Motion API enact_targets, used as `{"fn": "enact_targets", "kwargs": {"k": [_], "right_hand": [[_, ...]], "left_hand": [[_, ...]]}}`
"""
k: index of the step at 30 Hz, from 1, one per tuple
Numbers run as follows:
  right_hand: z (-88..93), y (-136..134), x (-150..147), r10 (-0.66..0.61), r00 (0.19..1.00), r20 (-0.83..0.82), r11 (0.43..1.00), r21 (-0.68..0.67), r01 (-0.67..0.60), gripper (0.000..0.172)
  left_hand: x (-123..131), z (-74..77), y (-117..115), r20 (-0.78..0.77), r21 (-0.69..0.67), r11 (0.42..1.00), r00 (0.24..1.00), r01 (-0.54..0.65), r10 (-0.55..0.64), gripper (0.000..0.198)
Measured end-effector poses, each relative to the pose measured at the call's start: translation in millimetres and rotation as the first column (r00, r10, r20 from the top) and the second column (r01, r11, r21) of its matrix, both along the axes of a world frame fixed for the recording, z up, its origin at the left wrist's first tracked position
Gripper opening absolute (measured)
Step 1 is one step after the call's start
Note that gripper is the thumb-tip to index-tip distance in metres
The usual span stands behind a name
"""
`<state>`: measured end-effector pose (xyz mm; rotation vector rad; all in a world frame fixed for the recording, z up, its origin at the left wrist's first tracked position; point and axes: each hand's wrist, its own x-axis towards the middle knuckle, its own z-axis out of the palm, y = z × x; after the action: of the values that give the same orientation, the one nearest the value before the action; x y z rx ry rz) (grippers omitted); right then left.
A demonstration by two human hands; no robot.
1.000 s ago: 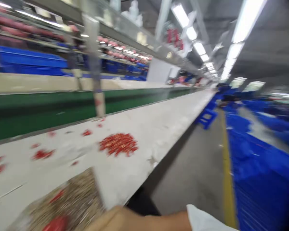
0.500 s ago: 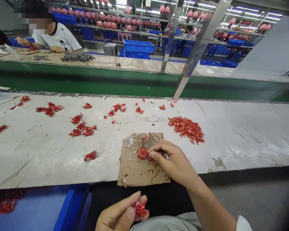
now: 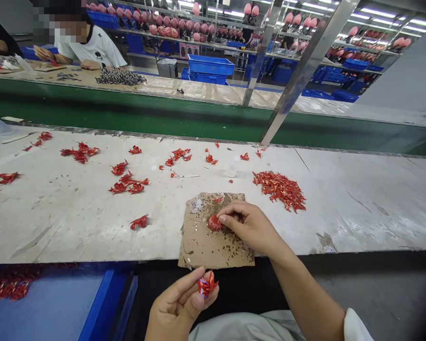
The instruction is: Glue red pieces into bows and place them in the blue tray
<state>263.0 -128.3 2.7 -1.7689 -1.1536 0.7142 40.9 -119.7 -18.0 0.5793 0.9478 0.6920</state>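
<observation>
My left hand (image 3: 181, 303) is closed, in front of the table edge, on a red spiky piece (image 3: 206, 285) with pointed tips and bluish marks. Over the cardboard, my right hand (image 3: 246, 227) has its thumb and forefinger pinched at the edge of a round, glossy red blob (image 3: 214, 223). The small red piece in that pinch is hidden by the fingers now; half a second ago part of it showed. The cardboard sheet (image 3: 202, 248) is spotted with dark and shiny drops and overhangs the table's front edge. One red scrap (image 3: 218, 199) lies near its far edge.
Right of the cardboard is a heap of small red pointed pieces (image 3: 280, 189). Several red spiky clusters (image 3: 119, 168) and a thin stick (image 3: 188, 176) lie leftward. A blue bin (image 3: 99, 308) with red pieces stands lower left. A metal post (image 3: 287, 99) rises behind; a person (image 3: 101, 49) sits beyond.
My right fingertips have moved onto the red blob from just beside it. My left hand is slightly higher in the picture, and more of its red piece shows. The view has shifted a little.
</observation>
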Motion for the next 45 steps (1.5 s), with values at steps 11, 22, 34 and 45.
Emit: {"fn": "enact_targets", "kwargs": {"k": [11,22,34,45], "right_hand": [[3.3,1.5,-3.6,0.006,0.998,0.059,1.000,-0.003,-0.006,0.011],[0.4,-7.5,-8.6,0.013,0.978,0.209,0.992,0.120,-0.039,0.013],[-2.4,-29.3,-18.0,0.127,0.956,0.263,0.916,0.337,-0.215,0.018],[8.1,-27.8,-30.0,0.401,0.900,-0.171,0.874,0.366,-0.319,0.008]], "left_hand": [[4.2,1.2,3.8,-0.043,-0.005,0.999,0.998,-0.043,0.042,0.049],[5.9,-2.7,10.3,-0.028,-0.069,0.979,0.982,-0.190,0.189,0.053],[19.9,-6.6,22.7,0.057,-0.058,0.988,0.988,-0.143,0.146,0.053],[20.9,-4.7,9.0,0.205,-0.048,0.991,0.972,0.128,-0.116,0.044]]}}
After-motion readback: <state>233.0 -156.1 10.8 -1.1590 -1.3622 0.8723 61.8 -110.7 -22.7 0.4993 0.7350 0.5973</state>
